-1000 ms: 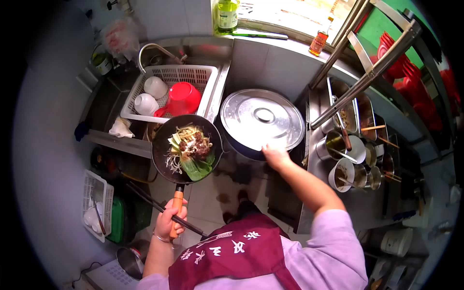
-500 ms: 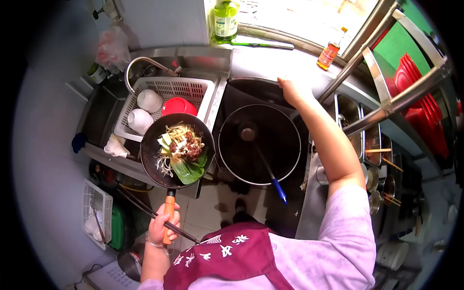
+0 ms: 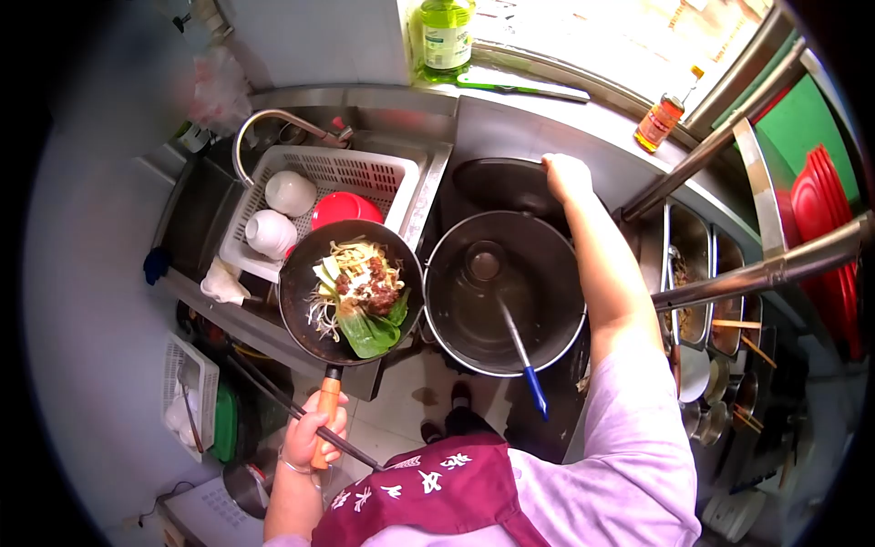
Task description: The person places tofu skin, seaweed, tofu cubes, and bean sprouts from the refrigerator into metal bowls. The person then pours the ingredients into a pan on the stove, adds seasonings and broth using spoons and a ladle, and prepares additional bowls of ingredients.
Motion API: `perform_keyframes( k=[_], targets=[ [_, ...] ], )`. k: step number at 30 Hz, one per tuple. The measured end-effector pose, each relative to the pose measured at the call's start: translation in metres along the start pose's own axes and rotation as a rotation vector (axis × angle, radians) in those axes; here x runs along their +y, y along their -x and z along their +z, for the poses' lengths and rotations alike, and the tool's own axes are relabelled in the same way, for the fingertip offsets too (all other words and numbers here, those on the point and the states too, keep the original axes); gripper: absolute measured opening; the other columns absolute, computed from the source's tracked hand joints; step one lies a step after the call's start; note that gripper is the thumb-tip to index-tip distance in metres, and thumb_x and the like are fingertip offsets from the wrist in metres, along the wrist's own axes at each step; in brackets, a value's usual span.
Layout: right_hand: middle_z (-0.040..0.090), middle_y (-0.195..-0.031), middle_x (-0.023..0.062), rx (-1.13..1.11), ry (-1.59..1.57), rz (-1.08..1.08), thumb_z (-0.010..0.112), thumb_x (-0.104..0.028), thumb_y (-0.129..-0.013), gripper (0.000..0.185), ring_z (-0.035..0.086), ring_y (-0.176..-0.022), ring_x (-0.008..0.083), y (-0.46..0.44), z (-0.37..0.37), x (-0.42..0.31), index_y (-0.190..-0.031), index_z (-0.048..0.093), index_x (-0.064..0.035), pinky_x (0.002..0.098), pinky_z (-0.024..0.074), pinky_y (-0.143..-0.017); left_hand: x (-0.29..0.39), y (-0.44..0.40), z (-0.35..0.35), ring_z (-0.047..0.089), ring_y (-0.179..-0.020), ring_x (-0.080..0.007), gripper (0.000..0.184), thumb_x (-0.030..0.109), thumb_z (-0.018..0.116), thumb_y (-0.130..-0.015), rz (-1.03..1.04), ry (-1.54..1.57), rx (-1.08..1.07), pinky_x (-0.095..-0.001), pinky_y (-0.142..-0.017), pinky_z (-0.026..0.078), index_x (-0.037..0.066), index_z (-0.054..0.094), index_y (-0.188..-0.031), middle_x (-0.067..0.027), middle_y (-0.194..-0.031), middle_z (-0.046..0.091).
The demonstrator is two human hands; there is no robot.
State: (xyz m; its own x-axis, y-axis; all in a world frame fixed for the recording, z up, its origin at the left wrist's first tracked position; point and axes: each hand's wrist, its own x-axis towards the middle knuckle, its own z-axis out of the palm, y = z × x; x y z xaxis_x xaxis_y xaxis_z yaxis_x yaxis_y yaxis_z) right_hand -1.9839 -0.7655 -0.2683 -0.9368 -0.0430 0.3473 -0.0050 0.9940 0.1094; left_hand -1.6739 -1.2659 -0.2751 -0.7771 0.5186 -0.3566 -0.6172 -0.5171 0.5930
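Note:
My left hand is wrapped round the wooden handle of a dark pan. Noodles, bean sprouts, brown minced topping and green leaves lie in the pan. At the rim of the dark pot lid, my right hand is closed; the lid stands tilted behind the big pot. That pot is uncovered and holds liquid, with a blue-handled ladle leaning in it. The pan is beside the pot's left rim.
A white basket with white bowls and a red container sits in the sink. On the ledge are a green bottle and a sauce bottle. Metal trays and a rack pole are at right.
The lid has come off the pot and now stands tilted behind it, moved by my right hand. Liquid and the ladle inside the pot have come into view. The pan is still in my left hand.

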Motion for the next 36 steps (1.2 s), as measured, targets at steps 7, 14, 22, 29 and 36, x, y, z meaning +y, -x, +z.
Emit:
perform_keyframes(
  k=[7, 14, 22, 29, 36],
  targets=[
    [0.044, -0.121, 0.0246, 0.22, -0.137, 0.198, 0.054, -0.01, -0.082, 0.038, 0.055, -0.101, 0.0349, 0.033, -0.005, -0.009, -0.117, 0.044, -0.0006, 0.0396, 0.0476, -0.084, -0.005, -0.009, 0.009, 0.036, -0.038, -0.0075, 0.033, 0.019, 0.048, -0.087, -0.023, -0.04, 0.018, -0.0208, -0.032, 0.034, 0.0, 0.042, -0.114, -0.0041, -0.064, 0.041],
    [0.062, -0.093, 0.0257, -0.901, -0.115, 0.269, 0.053, -0.059, -0.079, 0.068, 0.061, -0.092, 0.0359, 0.275, -0.014, -0.039, -0.089, 0.064, 0.0067, 0.0424, 0.0486, -0.081, -0.012, 0.002, 0.015, 0.035, -0.04, -0.0063, 0.031, 0.019, 0.046, -0.088, -0.112, -0.16, -0.001, -0.0201, -0.033, 0.033, 0.002, 0.042, -0.113, -0.0033, -0.066, 0.043],
    [0.06, -0.067, 0.0108, -0.995, -1.617, 1.087, 0.056, -0.019, -0.084, 0.018, 0.055, -0.05, 0.0207, 0.407, 0.055, -0.08, -0.082, 0.056, -0.0004, 0.0304, 0.045, -0.044, -0.032, 0.022, 0.016, 0.036, -0.039, -0.008, 0.03, 0.02, 0.044, -0.088, -0.223, -0.211, -0.07, -0.0209, -0.033, 0.031, 0.002, 0.042, -0.113, -0.0039, -0.067, 0.045],
    [0.065, -0.092, 0.0201, -0.716, -0.132, 0.509, 0.048, -0.009, -0.083, 0.02, 0.065, -0.086, 0.0325, 0.38, -0.022, -0.094, -0.099, 0.056, 0.001, 0.041, 0.0523, -0.073, -0.048, 0.049, 0.004, 0.037, -0.04, -0.008, 0.028, 0.018, 0.044, -0.087, -0.222, -0.319, -0.034, -0.0225, -0.034, 0.033, 0.004, 0.044, -0.111, -0.0036, -0.067, 0.045],
    [0.066, -0.097, 0.0163, -0.845, -0.021, 0.613, 0.06, -0.01, -0.077, 0.021, 0.064, -0.094, 0.0273, 0.366, -0.023, -0.119, -0.096, 0.065, -0.0032, 0.0351, 0.0516, -0.079, -0.072, 0.07, -0.002, 0.039, -0.041, -0.0069, 0.028, 0.019, 0.047, -0.087, -0.262, -0.401, -0.035, -0.0214, -0.035, 0.035, 0.006, 0.044, -0.112, -0.0022, -0.069, 0.047]
  ],
)
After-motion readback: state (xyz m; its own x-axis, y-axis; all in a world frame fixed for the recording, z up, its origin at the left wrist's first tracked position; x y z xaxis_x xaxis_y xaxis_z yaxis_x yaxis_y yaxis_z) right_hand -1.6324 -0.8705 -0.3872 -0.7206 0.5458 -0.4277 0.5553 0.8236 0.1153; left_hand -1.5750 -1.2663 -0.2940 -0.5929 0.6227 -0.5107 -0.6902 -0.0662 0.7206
